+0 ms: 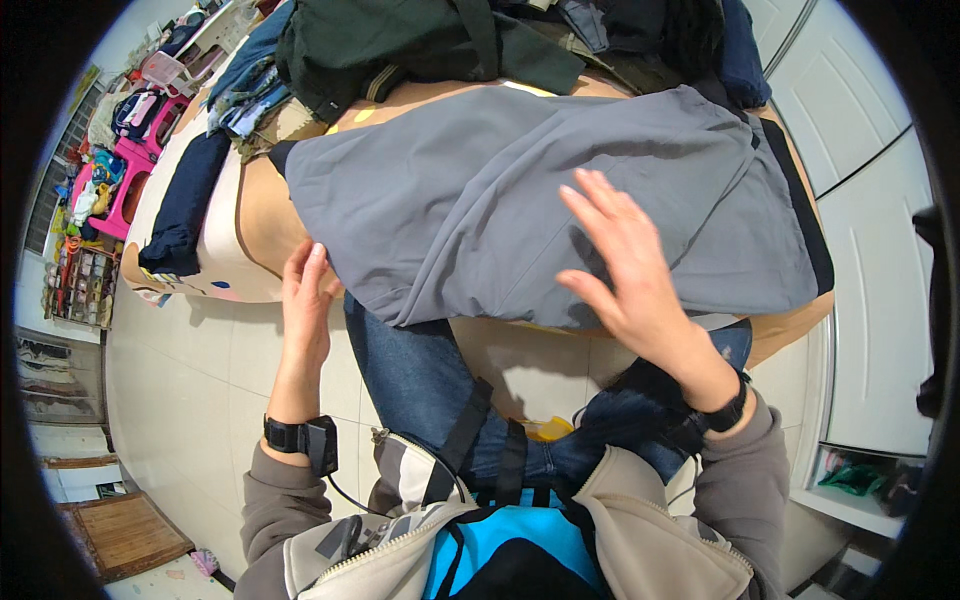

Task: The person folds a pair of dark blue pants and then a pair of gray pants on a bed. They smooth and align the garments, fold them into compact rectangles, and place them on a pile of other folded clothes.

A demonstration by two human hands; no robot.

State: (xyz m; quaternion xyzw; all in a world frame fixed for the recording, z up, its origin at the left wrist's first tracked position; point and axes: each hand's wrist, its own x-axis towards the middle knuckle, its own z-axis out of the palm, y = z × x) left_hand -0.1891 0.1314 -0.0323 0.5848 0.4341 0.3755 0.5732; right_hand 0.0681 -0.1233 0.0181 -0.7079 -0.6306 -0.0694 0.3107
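A large grey garment (480,190) with dark edging lies spread before me on a low, cloth-covered surface. Folds run slantwise across its middle, and its kind is not clear. At its near left edge is my left hand (308,295), thumb and fingers stretched upward; I see nothing held in it. My right hand (625,265) is over the right half of the garment, palm turned inward, fingers stretched and thumb apart. A shadow falls on the grey cloth beside that hand, which holds nothing.
Dark green clothing (390,50) and other dark garments are heaped along the far side. A rolled navy garment (188,205) lies at the left. Pink stools (128,180) stand beyond it, piled with things. White cabinet doors (875,290) rise at the right.
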